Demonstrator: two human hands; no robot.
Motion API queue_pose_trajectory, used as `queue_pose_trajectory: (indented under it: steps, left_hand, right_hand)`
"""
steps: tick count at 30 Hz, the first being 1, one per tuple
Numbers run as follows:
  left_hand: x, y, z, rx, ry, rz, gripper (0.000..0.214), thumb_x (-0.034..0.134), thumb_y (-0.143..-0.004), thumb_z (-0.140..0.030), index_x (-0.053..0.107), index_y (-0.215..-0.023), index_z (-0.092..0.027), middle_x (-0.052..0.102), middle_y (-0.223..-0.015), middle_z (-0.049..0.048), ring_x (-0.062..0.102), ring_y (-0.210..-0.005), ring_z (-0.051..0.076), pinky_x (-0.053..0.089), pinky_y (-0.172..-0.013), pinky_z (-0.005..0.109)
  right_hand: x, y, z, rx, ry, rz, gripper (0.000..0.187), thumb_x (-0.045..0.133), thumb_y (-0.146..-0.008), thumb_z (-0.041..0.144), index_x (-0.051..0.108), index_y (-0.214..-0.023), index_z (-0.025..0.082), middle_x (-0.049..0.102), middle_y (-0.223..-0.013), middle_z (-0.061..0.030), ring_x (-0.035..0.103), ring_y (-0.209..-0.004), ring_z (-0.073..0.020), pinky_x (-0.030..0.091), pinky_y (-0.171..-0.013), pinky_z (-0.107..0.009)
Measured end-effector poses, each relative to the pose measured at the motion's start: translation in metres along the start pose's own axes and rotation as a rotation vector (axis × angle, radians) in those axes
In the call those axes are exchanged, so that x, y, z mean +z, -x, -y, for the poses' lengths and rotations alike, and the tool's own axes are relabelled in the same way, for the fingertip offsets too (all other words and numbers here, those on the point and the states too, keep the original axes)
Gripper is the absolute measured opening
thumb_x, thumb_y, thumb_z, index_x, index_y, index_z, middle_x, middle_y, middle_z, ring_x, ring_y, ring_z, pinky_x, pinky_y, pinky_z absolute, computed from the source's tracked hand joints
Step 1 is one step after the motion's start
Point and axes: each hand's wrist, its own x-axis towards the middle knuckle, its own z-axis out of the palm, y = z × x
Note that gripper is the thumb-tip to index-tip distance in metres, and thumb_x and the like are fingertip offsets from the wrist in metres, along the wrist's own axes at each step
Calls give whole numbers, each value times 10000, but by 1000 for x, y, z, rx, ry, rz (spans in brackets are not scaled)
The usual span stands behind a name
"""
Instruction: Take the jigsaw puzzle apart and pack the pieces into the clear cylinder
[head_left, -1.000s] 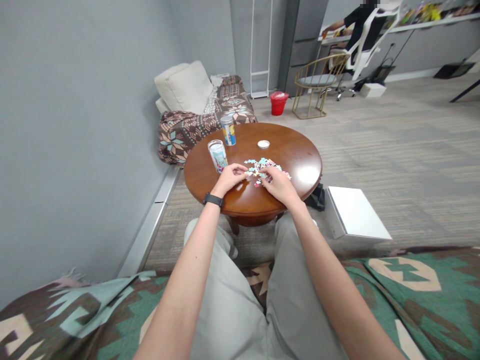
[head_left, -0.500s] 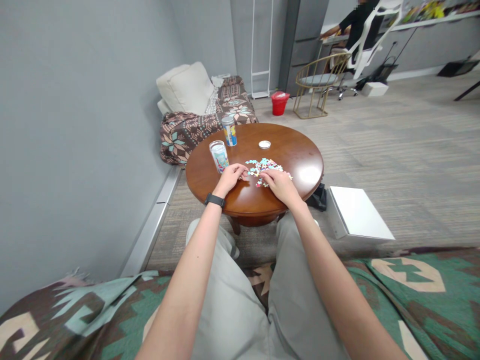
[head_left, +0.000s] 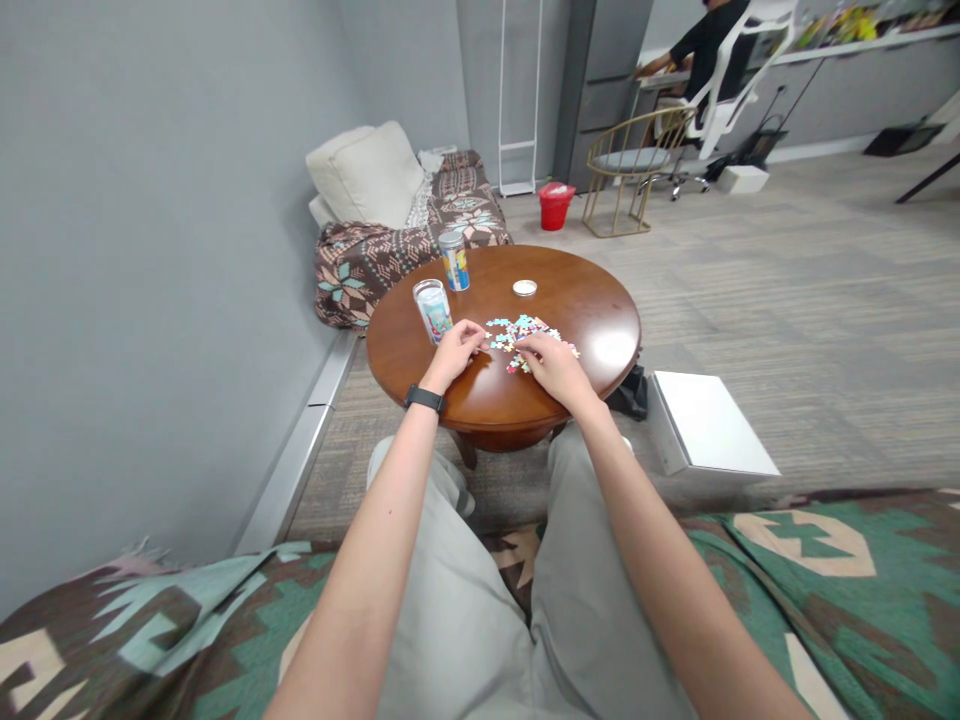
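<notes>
At round table (head_left: 574, 285), edging left hand (head_left: 455, 352) away from right hand (head_left: 561, 372), seemingly giving puzzle pieces (head_left: 525, 325) room.
Curled narrow, both; cannot tell if holding any.

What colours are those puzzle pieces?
Mixed: the puzzle pieces show light blue, white and some red, best in the head view.

- Left forearm (head_left: 367, 560) stretches toward one o'clock, the left hand (head_left: 454, 352) loosely curled.
- Right forearm (head_left: 660, 540) angles toward eleven o'clock, right hand (head_left: 556, 368) bent palm down.
</notes>
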Motion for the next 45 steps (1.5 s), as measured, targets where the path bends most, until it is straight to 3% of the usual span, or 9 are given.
queue_pose_trajectory:
  steps: [9,12,19,23,28,33,39,45]
  left_hand:
    - [1,2,-1,-13,29,19,232,700,-798,-353,548,-814,-179,645,-735,-7,624,-657,113,476,-667,241]
    - [1,4,-2,-15,10,16,212,703,-795,-333,557,-815,-180,642,-698,-16,623,-666,121,475,-664,238]
    - [2,-1,-5,-53,29,0,301,572,-913,-462,546,-801,-183,645,-702,3,621,-587,102,446,-594,225]
    - [1,0,-6,-61,47,-8,247,565,-923,-399,549,-807,-182,661,-719,10,636,-599,109,443,-589,228]
    - [1,4,-5,-35,17,8,140,673,-814,-289,622,-839,-161,705,-801,31,655,-733,146,482,-681,255]
    - [2,4,-3,-34,89,22,119,675,-779,-231,593,-829,-161,672,-745,10,653,-713,137,505,-734,277]
    - [0,3,-1,-11,65,21,176,741,-686,-202,585,-744,-146,691,-851,43,652,-789,141,522,-808,302]
    - [0,6,-3,-16,63,21,259,794,-627,-269,590,-718,-139,697,-833,42,646,-774,138,518,-790,293]
  right_hand:
    - [1,0,1,-39,13,-31,338,443,-878,98,729,-1008,224,581,-981,-87,590,-976,-225,504,-927,-397]
    - [0,0,3,-29,19,-13,333,447,-863,89,732,-977,218,596,-975,-85,597,-960,-226,502,-917,-394]
    - [-2,0,4,9,34,10,249,487,-885,138,709,-955,226,682,-969,-79,623,-981,-249,484,-926,-426]
    - [-1,0,2,29,20,-24,220,523,-883,157,700,-985,238,712,-999,-71,635,-978,-251,496,-930,-436]
    - [-2,0,1,-22,19,-21,240,501,-905,166,728,-942,233,663,-954,-80,625,-965,-243,508,-932,-444]
    - [-1,-1,3,-27,-2,-42,253,495,-934,218,736,-1009,241,593,-940,-84,603,-986,-251,496,-961,-473]
    - [-3,-1,4,27,14,-8,225,515,-926,237,665,-1093,217,602,-944,-80,593,-921,-245,489,-882,-403]
    - [-5,-2,4,-15,-6,-28,124,500,-825,117,552,-777,220,576,-879,-55,564,-877,-221,456,-847,-361]
